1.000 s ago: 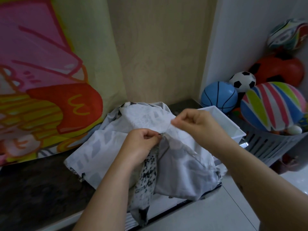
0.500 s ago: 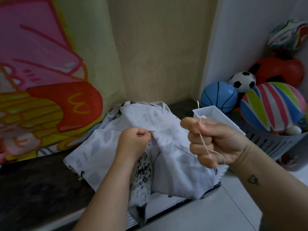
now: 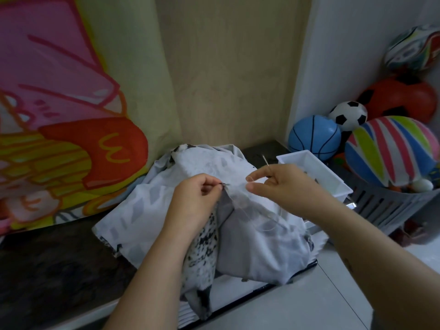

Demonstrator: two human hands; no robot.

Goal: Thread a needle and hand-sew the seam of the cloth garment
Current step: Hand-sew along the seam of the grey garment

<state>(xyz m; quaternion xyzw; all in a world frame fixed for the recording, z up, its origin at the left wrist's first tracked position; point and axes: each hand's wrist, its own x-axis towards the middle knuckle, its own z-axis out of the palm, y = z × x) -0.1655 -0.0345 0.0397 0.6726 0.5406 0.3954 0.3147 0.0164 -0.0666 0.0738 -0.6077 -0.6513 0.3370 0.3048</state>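
1. Your left hand (image 3: 197,198) pinches a fold of the pale grey patterned cloth garment (image 3: 147,210) at its middle, fingers curled.
2. Pale thread (image 3: 276,223) loops over the garment's right half.
3. Your right hand (image 3: 285,184), above the garment's right side, holds the thin metal needle (image 3: 265,160) upright between curled fingers.
4. A white plastic tray (image 3: 309,163) sits just right of the garment.
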